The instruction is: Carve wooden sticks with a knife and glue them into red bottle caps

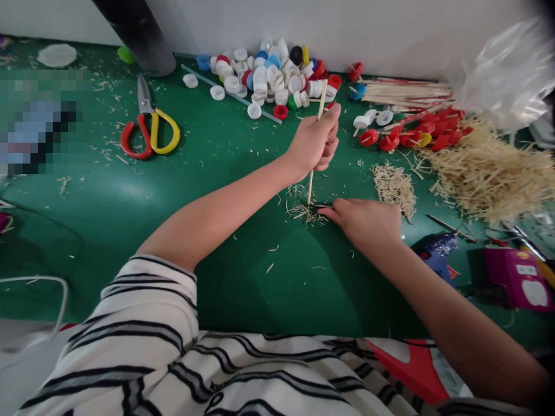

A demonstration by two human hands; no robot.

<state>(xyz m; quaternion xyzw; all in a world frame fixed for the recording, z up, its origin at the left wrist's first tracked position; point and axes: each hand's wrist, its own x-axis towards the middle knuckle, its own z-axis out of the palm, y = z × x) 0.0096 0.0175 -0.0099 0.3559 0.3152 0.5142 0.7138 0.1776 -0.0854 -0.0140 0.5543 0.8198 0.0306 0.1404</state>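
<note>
My left hand [315, 138] is wrapped round a thin wooden stick [310, 188], which stands nearly upright with its lower end at the green tabletop [260, 300]. Closed at the foot of the stick, my right hand [368, 224] pinches a thin, dark blade-like tool [321, 206]. Most of this tool is hidden by the fingers, and its tip meets the stick's lower end. Fine curled wood shavings [303, 212] lie around that spot. To the right of them is a small heap of short shavings [393, 188].
Bottle caps [273, 75] are piled along the wall. Scissors [150, 124] lie at the left near a dark cylinder [145, 40]. On the right are sticks with red caps [433, 127], a large shavings heap [498, 173], a blue glue gun [437, 251] and a purple box [518, 277].
</note>
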